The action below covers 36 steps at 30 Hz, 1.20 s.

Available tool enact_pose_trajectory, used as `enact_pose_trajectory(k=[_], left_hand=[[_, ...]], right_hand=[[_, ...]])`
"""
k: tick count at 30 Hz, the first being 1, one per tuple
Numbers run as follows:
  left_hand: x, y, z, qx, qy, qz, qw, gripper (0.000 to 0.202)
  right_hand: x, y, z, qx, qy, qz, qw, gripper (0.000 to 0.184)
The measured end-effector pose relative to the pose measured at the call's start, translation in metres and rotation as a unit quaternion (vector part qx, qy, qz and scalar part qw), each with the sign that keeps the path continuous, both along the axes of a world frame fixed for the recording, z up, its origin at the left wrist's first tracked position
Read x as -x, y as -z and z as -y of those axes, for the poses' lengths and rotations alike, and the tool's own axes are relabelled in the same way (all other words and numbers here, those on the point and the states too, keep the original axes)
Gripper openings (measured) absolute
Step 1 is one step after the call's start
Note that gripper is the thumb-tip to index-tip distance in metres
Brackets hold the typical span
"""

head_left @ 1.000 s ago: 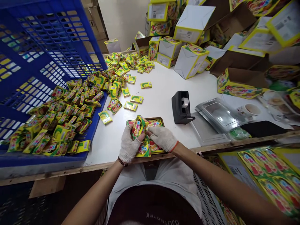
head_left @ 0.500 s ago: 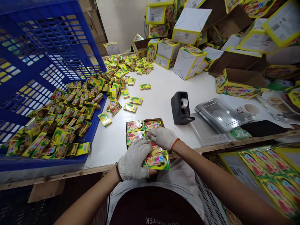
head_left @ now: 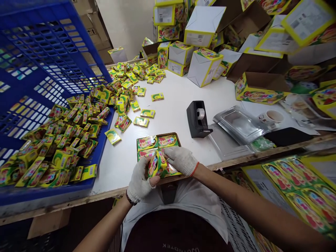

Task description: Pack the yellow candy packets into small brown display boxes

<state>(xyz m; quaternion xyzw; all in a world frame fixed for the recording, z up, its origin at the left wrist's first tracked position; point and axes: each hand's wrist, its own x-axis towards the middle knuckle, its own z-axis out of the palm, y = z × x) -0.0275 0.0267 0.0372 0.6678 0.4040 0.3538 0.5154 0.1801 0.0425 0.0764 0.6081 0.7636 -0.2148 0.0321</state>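
Observation:
My left hand [head_left: 140, 180], in a white fingerless-tipped glove, grips a yellow-green TWINS packet [head_left: 156, 164] tilted up over the front of an open display box [head_left: 137, 152]. Several more TWINS packets [head_left: 147, 142] lie flat in rows inside that box, their printed faces up. My right hand [head_left: 182, 160], gloved too, rests over the box's right side. Its fingers are stretched out across the packets and reach close to the tilted one. Part of the box's front is hidden by both hands.
At left, a blue crate [head_left: 103, 140] lies on its side with many packets spilling out. A black tape dispenser [head_left: 195, 120] stands right of the box, beside clear plastic lids [head_left: 240, 122] and a cup [head_left: 273, 117]. Yellow cartons [head_left: 204, 66] are piled at the back.
My left hand has drawn back from lying flat over the packets and tilted one upright. The right hand's fingers have shifted forward slightly over the box. The view has swung a little.

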Motion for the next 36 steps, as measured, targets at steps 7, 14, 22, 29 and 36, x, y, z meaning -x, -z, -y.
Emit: enact_pose_trajectory(k=[7,14,22,29,36], left_hand=[[-0.005,0.0,-0.004,0.039,-0.054,0.084,0.994,0.063],[-0.002,0.006,-0.002,0.004,-0.027,0.019,0.999,0.063],[-0.007,-0.019,-0.008,-0.017,-0.074,-0.011,0.997,0.054],[-0.041,-0.041,-0.022,-0.255,-0.096,-0.192,0.943,0.051],[-0.044,-0.045,-0.038,-0.301,-0.025,-0.222,0.927,0.047]], right_hand=[[0.004,0.0,-0.013,0.031,0.0,0.018,0.999,0.024],[0.0,0.015,-0.002,-0.052,0.017,-0.06,0.997,0.015],[-0.035,0.009,-0.013,0.047,0.25,-0.497,0.83,0.019],[-0.029,-0.029,0.009,0.088,0.177,-0.583,0.788,0.052],[-0.041,-0.02,0.003,-0.008,0.205,-0.565,0.799,0.044]])
